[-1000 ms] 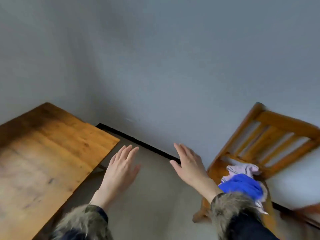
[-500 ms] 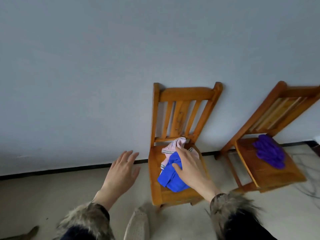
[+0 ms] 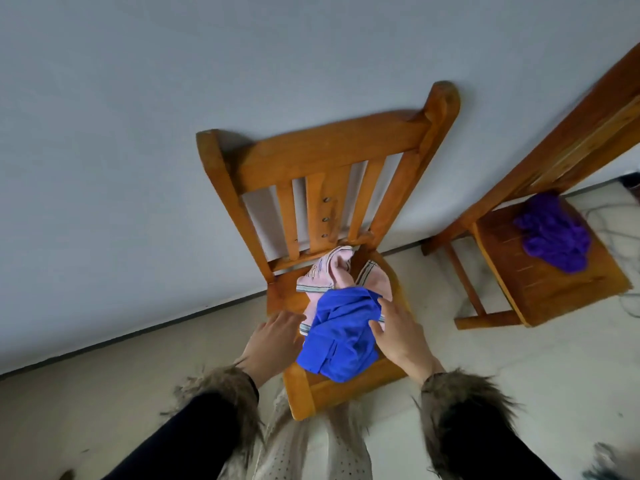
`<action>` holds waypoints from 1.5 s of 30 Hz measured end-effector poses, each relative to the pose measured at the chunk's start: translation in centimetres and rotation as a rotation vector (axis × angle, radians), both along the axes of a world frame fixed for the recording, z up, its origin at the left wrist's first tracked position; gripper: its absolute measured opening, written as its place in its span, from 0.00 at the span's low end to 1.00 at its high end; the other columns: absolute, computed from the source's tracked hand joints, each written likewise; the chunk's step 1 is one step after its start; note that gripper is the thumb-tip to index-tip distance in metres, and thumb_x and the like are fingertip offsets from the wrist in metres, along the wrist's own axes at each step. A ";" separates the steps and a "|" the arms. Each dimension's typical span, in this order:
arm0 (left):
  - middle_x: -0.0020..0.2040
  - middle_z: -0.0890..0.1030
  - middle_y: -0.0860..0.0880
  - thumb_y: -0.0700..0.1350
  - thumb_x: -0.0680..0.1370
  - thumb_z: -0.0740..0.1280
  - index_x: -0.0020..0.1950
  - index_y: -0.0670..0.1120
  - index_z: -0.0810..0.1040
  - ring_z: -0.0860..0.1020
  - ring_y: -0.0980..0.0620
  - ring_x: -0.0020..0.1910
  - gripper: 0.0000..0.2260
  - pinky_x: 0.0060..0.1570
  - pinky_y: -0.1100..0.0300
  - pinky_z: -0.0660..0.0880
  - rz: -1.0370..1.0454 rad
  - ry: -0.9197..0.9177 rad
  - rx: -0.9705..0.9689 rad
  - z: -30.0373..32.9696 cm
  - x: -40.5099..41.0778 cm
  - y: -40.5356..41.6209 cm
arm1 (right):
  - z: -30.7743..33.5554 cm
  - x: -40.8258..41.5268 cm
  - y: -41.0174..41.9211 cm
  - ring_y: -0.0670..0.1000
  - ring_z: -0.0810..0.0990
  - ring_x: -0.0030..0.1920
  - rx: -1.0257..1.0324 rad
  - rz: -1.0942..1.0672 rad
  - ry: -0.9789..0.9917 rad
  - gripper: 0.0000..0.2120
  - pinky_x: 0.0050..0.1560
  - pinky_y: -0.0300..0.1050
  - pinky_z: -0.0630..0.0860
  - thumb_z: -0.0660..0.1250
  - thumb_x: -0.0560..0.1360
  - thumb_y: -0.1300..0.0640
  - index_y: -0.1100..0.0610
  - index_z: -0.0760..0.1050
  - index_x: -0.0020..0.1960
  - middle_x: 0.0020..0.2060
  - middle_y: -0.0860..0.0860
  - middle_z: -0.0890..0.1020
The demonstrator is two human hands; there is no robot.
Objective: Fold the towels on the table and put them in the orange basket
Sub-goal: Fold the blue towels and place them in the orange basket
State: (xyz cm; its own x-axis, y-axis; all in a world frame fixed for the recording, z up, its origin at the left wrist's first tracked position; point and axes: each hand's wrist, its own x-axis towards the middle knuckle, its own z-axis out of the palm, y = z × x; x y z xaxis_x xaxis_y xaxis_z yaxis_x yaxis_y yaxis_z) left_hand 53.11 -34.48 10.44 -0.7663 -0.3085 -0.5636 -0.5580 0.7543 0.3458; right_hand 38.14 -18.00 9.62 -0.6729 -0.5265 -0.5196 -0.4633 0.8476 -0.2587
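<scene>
A crumpled blue towel (image 3: 341,332) lies on top of a pink striped towel (image 3: 332,273) on the seat of a wooden chair (image 3: 304,386) against the wall. My right hand (image 3: 398,332) rests on the right side of the blue towel, fingers fairly straight, thumb touching the cloth. My left hand (image 3: 273,339) is at the left edge of the pile, fingers extended toward the pink towel's hem. A purple towel (image 3: 552,233) lies bunched on a second chair. No orange basket or table is in view.
The second wooden chair (image 3: 554,292) stands to the right, also against the grey wall (image 3: 138,133). Cables (image 3: 623,216) trail on the pale floor behind it. My legs (image 3: 311,445) are close to the near chair's front edge.
The view has swung from the table to the chairs and moved closer. Both hands have come down onto the towel pile on the near chair.
</scene>
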 end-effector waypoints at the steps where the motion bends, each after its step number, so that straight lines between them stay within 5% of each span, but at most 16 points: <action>1: 0.72 0.65 0.50 0.50 0.80 0.56 0.73 0.50 0.61 0.65 0.49 0.70 0.20 0.66 0.55 0.64 -0.007 -0.021 0.007 -1.1 -1.1 -0.1 | -1.2 -0.9 -0.1 0.55 0.71 0.66 0.016 -0.010 -0.016 0.25 0.61 0.49 0.70 0.56 0.79 0.48 0.54 0.57 0.73 0.68 0.53 0.70; 11: 0.75 0.57 0.49 0.43 0.80 0.56 0.75 0.49 0.55 0.60 0.49 0.72 0.23 0.66 0.56 0.64 -0.076 -0.034 -0.033 -14.2 -9.0 1.4 | -15.2 -7.5 -3.2 0.58 0.66 0.67 0.041 0.162 0.047 0.24 0.63 0.56 0.66 0.59 0.78 0.48 0.53 0.60 0.72 0.67 0.55 0.68; 13: 0.75 0.59 0.49 0.41 0.80 0.56 0.75 0.48 0.56 0.62 0.48 0.71 0.23 0.65 0.55 0.65 -0.062 -0.019 -0.023 -15.9 -9.9 1.7 | -16.9 -7.6 -3.7 0.58 0.73 0.61 0.001 0.170 0.083 0.18 0.58 0.55 0.69 0.65 0.75 0.52 0.54 0.71 0.64 0.58 0.55 0.76; 16: 0.71 0.65 0.47 0.39 0.78 0.60 0.73 0.48 0.61 0.67 0.45 0.67 0.23 0.62 0.51 0.69 0.002 0.099 -0.037 -17.1 -10.9 1.6 | -17.4 -7.5 -3.8 0.55 0.80 0.37 -0.132 0.152 0.239 0.10 0.36 0.48 0.75 0.79 0.61 0.58 0.53 0.80 0.38 0.34 0.51 0.81; 19: 0.66 0.72 0.48 0.41 0.77 0.64 0.66 0.48 0.72 0.70 0.44 0.64 0.17 0.60 0.50 0.68 -0.014 0.229 -0.016 -16.7 -11.7 1.5 | -16.9 -7.1 -3.0 0.55 0.80 0.33 -0.294 0.167 0.209 0.08 0.33 0.49 0.75 0.76 0.64 0.61 0.55 0.77 0.37 0.32 0.51 0.80; 23: 0.49 0.81 0.49 0.46 0.78 0.63 0.52 0.46 0.77 0.76 0.46 0.52 0.07 0.55 0.55 0.64 0.038 0.193 0.073 -13.4 -11.5 2.4 | -13.4 -6.0 -2.0 0.55 0.80 0.33 -0.300 0.117 0.230 0.06 0.35 0.51 0.77 0.73 0.68 0.61 0.56 0.76 0.41 0.33 0.51 0.80; 31: 0.43 0.77 0.47 0.42 0.77 0.63 0.51 0.45 0.76 0.74 0.48 0.44 0.05 0.45 0.59 0.68 0.347 0.118 0.318 -4.3 -7.6 1.3 | -1.9 -5.0 -2.2 0.55 0.79 0.34 -0.423 0.172 0.370 0.02 0.39 0.49 0.72 0.66 0.71 0.60 0.55 0.74 0.41 0.33 0.51 0.78; 36: 0.47 0.74 0.51 0.44 0.79 0.61 0.54 0.45 0.75 0.75 0.50 0.47 0.06 0.43 0.64 0.67 0.299 0.299 0.255 2.8 -6.2 0.5 | 6.5 -3.9 -1.9 0.55 0.78 0.41 -0.487 0.169 0.366 0.04 0.44 0.51 0.72 0.61 0.77 0.61 0.57 0.74 0.46 0.40 0.53 0.79; 39: 0.47 0.75 0.51 0.42 0.79 0.59 0.54 0.44 0.73 0.74 0.54 0.45 0.06 0.41 0.69 0.67 0.285 0.442 0.269 7.6 -5.8 1.3 | 10.7 -3.4 -1.7 0.54 0.78 0.36 -0.556 0.141 0.505 0.10 0.39 0.47 0.70 0.54 0.76 0.57 0.55 0.73 0.42 0.35 0.51 0.78; 45: 0.33 0.74 0.50 0.40 0.78 0.61 0.42 0.53 0.70 0.70 0.59 0.31 0.09 0.34 0.69 0.67 0.236 0.695 0.215 17.7 -4.9 0.3 | 18.0 -2.9 -1.2 0.59 0.76 0.42 -0.536 0.084 0.620 0.06 0.42 0.51 0.66 0.59 0.77 0.66 0.60 0.74 0.46 0.41 0.56 0.77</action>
State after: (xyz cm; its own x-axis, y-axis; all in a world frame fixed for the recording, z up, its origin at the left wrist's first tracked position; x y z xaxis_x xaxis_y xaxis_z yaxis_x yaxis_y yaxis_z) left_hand 48.25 -34.20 28.11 -0.8939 -0.4463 -0.0424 -0.2968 0.5182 0.8021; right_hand 35.27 -19.18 27.58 -0.7025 -0.6587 0.2696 -0.7114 0.6379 -0.2950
